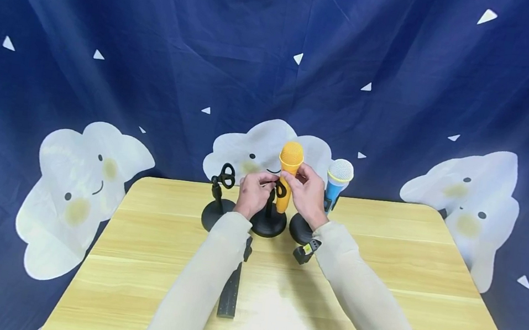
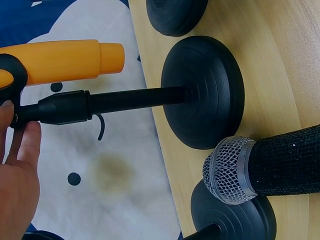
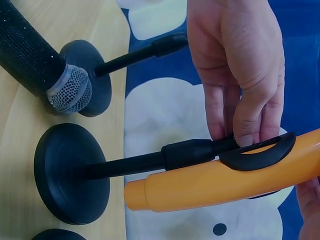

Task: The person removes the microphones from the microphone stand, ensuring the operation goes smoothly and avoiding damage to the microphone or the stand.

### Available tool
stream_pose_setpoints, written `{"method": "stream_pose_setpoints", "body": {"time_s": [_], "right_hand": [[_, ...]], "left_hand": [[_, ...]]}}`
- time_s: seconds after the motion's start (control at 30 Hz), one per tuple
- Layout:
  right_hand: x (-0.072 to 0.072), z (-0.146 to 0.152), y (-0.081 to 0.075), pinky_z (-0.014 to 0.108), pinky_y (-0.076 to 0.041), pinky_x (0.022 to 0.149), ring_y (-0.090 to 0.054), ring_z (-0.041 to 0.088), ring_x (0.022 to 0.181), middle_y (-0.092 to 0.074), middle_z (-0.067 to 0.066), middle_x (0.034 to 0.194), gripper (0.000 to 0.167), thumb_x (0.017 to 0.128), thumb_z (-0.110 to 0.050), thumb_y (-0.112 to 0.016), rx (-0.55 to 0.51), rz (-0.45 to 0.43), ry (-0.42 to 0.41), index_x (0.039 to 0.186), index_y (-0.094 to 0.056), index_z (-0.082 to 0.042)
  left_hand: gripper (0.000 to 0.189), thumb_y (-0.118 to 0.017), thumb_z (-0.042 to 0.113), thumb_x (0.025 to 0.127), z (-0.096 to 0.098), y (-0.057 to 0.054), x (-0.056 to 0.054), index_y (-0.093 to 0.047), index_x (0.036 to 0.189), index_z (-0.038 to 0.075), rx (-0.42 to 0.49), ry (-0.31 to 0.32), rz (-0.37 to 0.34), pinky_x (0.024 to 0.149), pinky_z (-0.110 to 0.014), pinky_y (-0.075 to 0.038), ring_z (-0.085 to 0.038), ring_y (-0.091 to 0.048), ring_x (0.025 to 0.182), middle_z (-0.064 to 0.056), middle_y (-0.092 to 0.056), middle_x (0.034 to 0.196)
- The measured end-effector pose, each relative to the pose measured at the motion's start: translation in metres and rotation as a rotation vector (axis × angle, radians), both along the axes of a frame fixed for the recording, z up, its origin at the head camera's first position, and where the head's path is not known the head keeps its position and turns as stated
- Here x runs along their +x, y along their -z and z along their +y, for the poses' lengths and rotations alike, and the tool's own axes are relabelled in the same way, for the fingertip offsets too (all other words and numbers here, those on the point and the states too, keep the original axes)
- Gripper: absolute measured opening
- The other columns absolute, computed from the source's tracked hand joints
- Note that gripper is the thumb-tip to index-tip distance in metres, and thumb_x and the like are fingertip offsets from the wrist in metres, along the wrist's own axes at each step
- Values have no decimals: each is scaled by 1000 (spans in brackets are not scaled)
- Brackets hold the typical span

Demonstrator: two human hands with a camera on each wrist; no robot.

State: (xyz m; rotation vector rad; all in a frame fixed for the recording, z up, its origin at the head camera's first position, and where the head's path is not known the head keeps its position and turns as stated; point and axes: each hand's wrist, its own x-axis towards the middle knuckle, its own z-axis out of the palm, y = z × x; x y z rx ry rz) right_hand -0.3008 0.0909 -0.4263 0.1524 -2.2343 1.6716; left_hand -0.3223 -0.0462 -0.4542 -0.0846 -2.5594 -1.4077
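An orange microphone [image 1: 290, 160] stands nearly upright at the middle stand, its handle inside the black clip [image 3: 257, 159]. My right hand [image 1: 308, 192] holds it by the upper handle from the right side; only a few of its fingers [image 3: 309, 202] show in the right wrist view. With my left hand [image 1: 256, 190], I pinch the middle microphone stand [image 2: 135, 98] just below its clip. The stand's round black base [image 2: 205, 92] rests on the table, and the lower end of the orange handle hangs beside the pole.
To the right, a blue microphone [image 1: 335, 188] sits in another stand. At left stands a black stand with a bare clip [image 1: 228, 176]. A glittery black microphone [image 2: 285, 162] with a silver mesh head lies nearer on the wooden table [image 1: 129, 281]. Behind hangs a blue cloud-print curtain [image 1: 184, 54].
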Motion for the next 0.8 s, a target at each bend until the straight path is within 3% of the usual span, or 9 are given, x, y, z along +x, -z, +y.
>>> {"method": "stream_pose_setpoints", "body": {"time_s": [0.33, 0.8], "right_hand": [[-1, 0, 0, 37, -55, 94, -68, 29, 106, -71, 16, 108, 30, 92, -15, -75, -19, 9, -8, 115, -68, 1], [-3, 2, -3, 38, -55, 94, -68, 28, 106, -71, 16, 109, 29, 93, -17, -74, -3, 12, -18, 115, -68, 0]], "left_hand": [[11, -74, 12, 91, -1, 0, 1, -82, 97, 17, 2, -1, -23, 95, -37, -52, -20, -68, 105, 1, -77, 100], [11, -75, 12, 91, 0, 1, 0, -82, 97, 16, -2, 4, 11, 94, -38, -52, -20, -68, 104, 0, -77, 99]]}}
